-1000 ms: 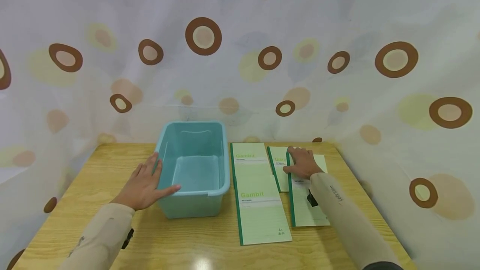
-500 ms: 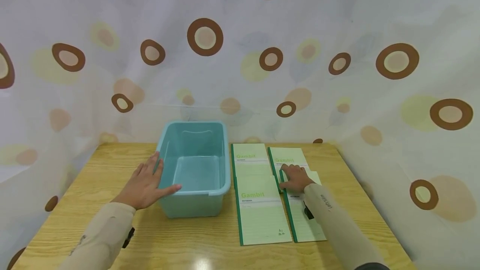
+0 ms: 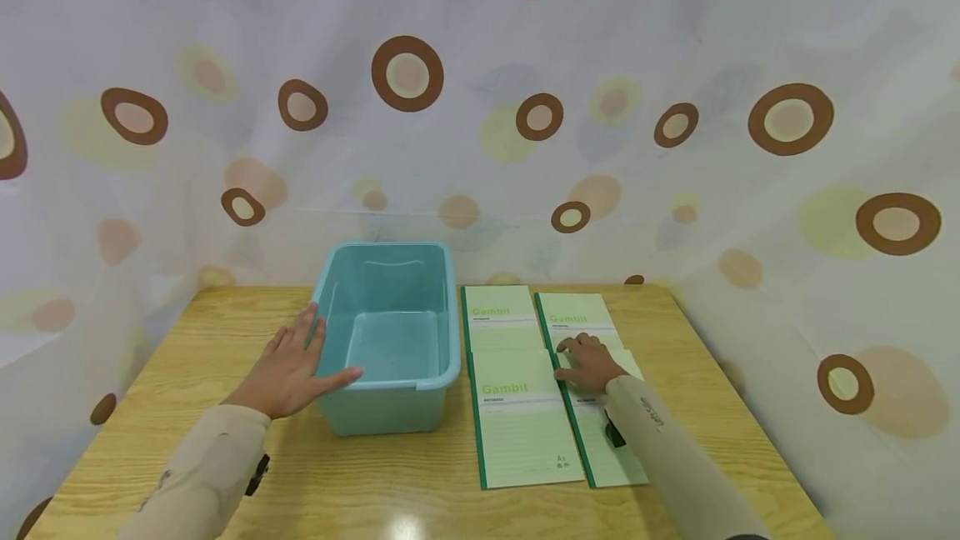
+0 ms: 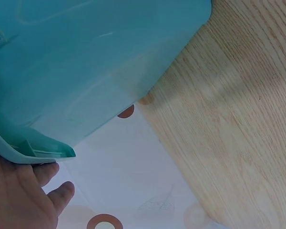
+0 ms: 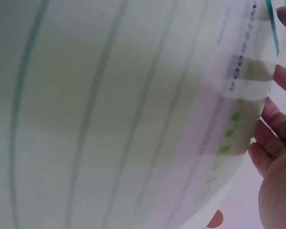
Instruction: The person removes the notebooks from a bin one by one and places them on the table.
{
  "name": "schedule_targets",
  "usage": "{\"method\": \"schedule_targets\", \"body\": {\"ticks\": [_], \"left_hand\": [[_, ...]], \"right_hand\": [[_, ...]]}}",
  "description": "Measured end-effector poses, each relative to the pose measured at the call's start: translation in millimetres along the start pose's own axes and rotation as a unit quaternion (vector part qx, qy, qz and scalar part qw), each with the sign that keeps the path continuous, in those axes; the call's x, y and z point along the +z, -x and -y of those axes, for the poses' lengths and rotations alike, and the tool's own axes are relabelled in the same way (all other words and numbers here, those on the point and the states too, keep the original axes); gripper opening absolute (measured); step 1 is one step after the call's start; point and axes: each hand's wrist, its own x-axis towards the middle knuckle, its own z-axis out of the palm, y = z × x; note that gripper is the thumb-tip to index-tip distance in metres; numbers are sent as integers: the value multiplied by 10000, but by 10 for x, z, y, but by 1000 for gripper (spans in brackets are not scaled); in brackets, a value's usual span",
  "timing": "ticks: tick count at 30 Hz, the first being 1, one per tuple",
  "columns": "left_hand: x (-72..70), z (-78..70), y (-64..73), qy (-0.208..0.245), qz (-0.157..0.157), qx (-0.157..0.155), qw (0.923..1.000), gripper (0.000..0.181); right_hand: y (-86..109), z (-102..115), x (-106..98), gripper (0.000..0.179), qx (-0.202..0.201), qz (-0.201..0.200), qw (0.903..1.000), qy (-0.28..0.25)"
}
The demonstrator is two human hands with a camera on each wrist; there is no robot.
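Note:
A light-blue plastic bin [image 3: 393,415] stands on the table, its inside bare. My left hand [image 3: 288,365] rests along its left rim with fingers spread and thumb over the front rim; the left wrist view shows the fingertips [image 4: 62,193] past the rim. My right hand [image 3: 588,363] holds the top-left corner of a pale green notebook [image 3: 606,448] with a green spine, thumb at the spine and fingers over the top edge. The forearm covers part of it. In the right wrist view the cover [image 5: 133,119] fills most of the frame, fingertips [image 5: 271,117] at its edge.
Left of the held notebook lies a front notebook [image 3: 528,440], marked Gambit. It overlaps a back notebook [image 3: 498,319]. Another notebook [image 3: 577,315] lies behind my right hand. The wooden table [image 3: 337,490] meets a patterned cloth [image 3: 480,148] at the back and sides.
My right hand has drawn its notebook toward me and left, uncovering more of the notebook behind. It now lies beside the front notebook. The left hand has kept its place on the bin.

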Motion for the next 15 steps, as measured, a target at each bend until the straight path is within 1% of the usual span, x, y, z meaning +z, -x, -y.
{"method": "schedule_targets", "body": {"ticks": [4, 9, 12, 15], "left_hand": [[-9, 16, -17, 16, -1, 42, 10000, 98], [-10, 14, -6, 113, 117, 26, 9999, 89], [-5, 15, 5, 435, 218, -71, 9988, 85], [-1, 26, 8, 751, 296, -208, 9965, 87]], "right_hand": [[68, 125, -86, 44, 100, -142, 9995, -265], [134, 232, -113, 47, 252, -316, 9986, -331], [154, 301, -130, 53, 304, -424, 9980, -367], [168, 411, -183, 63, 399, -465, 9977, -305]]}}
